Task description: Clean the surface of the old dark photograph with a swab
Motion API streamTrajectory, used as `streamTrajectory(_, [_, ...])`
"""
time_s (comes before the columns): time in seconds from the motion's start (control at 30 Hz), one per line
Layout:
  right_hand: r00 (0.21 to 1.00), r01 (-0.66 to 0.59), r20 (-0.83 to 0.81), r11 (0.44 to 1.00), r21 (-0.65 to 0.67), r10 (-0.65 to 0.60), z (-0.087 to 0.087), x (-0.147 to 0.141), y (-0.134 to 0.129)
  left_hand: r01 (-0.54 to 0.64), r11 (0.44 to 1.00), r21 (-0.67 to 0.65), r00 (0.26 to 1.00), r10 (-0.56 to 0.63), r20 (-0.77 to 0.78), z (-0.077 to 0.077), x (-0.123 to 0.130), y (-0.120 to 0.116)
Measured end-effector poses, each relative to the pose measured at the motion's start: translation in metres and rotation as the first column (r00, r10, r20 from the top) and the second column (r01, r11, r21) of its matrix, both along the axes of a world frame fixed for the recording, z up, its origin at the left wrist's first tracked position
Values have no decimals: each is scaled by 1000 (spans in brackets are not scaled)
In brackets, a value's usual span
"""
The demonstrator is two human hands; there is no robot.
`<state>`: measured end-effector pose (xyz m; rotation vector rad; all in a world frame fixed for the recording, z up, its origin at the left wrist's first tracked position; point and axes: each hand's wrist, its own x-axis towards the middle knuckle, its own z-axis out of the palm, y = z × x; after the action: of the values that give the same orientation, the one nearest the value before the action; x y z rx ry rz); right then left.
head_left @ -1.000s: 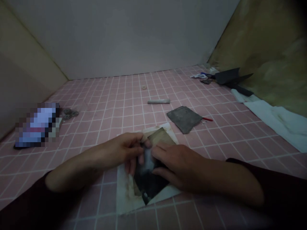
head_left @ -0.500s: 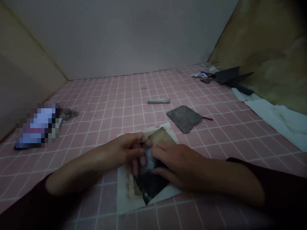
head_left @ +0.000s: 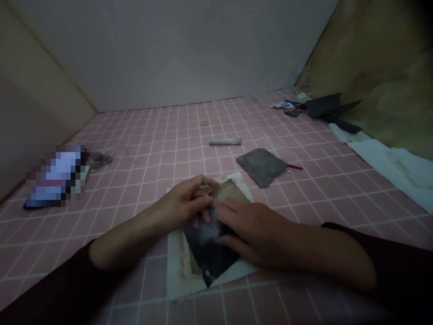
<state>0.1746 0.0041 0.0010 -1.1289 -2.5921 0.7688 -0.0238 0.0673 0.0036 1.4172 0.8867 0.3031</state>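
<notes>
A black sheet that looks like sandpaper [head_left: 221, 262], with a pale dusty patch in its middle, lies slantwise on a stained white paper [head_left: 176, 284]. Over its upper left part is my left hand [head_left: 192, 201], thumb and fingers curled together; whatever is between them is hidden. From the other side my right hand [head_left: 257, 230] rests on the sheet, fingers stretched towards the left fingertips and thumb apart. The fingertips of both hands meet or nearly meet over the dusty patch. A tan area [head_left: 232, 192] shows at the sheet's top corner.
Beyond the hands lie a grey square sheet [head_left: 262, 167], a red stick [head_left: 295, 166], a pale tube [head_left: 225, 141] and a small ring [head_left: 204, 122]. A blurred-out phone [head_left: 56, 176] and grey rings [head_left: 99, 159] are at left; dark sheets [head_left: 324, 106] and white cloth [head_left: 389, 164] at right.
My left hand has moved right and slightly up across the dark sheet, closer to the right fingers. My right hand has stayed nearly in place.
</notes>
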Motion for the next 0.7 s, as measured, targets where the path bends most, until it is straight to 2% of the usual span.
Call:
streamTrajectory(0.07, [1000, 4, 3, 1000, -7, -4, 0, 0, 0, 38, 998, -42, 998, -40, -45, 2, -1, -1])
streamTrajectory(0.13, [1000, 9, 23, 1000, -10, -9, 0, 1, 0, 107, 981, -164, 984, -128, -121, 6, -4, -3])
streamTrajectory(0.17, [999, 11, 31, 1000, -14, -11, 0, 1, 0, 117, 976, -184, 979, -144, -141, 7, -5, -3])
streamTrajectory(0.2, [999, 14, 37, 1000, -18, -14, 0, 1, 0, 116, 977, -180, 981, -141, -132, 8, -5, -3])
streamTrajectory(0.3, [999, 23, 26, 999, -32, -22, 0, 0, 0, 13, 999, -43, 999, -15, -40, 5, -3, -2])
streamTrajectory(0.33, [1000, 21, 18, 999, -35, -21, 0, 0, 0, 9, 1000, -17, 1000, -9, -20, 4, -3, -1])
streamTrajectory(0.4, [1000, 15, 19, 999, -30, -14, 1, 0, 0, 22, 1000, -22, 1000, -22, -12, 3, -3, -1])
streamTrajectory(0.53, [999, 14, 34, 1000, -16, -14, 1, 1, -1, 113, 979, -170, 988, -129, -90, 5, -6, -2])
streamTrajectory(0.6, [1000, 18, 26, 1000, -19, -17, 1, 1, -1, 65, 988, -138, 994, -76, -74, 4, -5, -2])
streamTrajectory(0.7, [999, 26, 20, 999, -25, -26, 0, 1, 0, -13, 1000, -21, 1000, 13, 7, 2, -3, 1])
